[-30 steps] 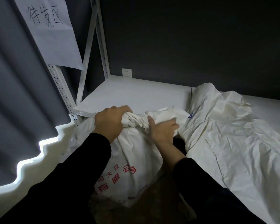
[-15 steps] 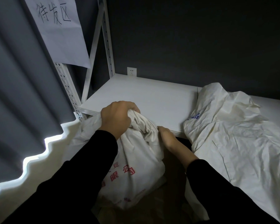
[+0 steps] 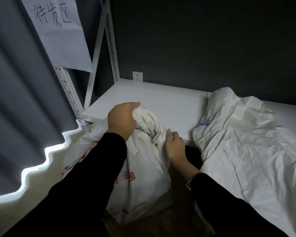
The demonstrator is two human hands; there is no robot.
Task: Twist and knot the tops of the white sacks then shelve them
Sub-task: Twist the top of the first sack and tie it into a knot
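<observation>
Ahead, a white shelf [image 3: 161, 103] is noted, its right part taken up by a second white sack [image 3: 246, 142] laid flat and overhanging the front edge; a handwritten paper sign [image 3: 61, 35] is hung on the perforated upright [image 3: 68, 96] at left. The red-printed sack [image 3: 143, 168] is found standing just before the shelf's front edge, long axis near vertical, its twisted neck [image 3: 149, 124] slanting up and leftward. The neck is gripped in the curled left hand [image 3: 121, 120]; the right hand [image 3: 175, 146] is set at the twist's base, where a pinch cannot be confirmed.
</observation>
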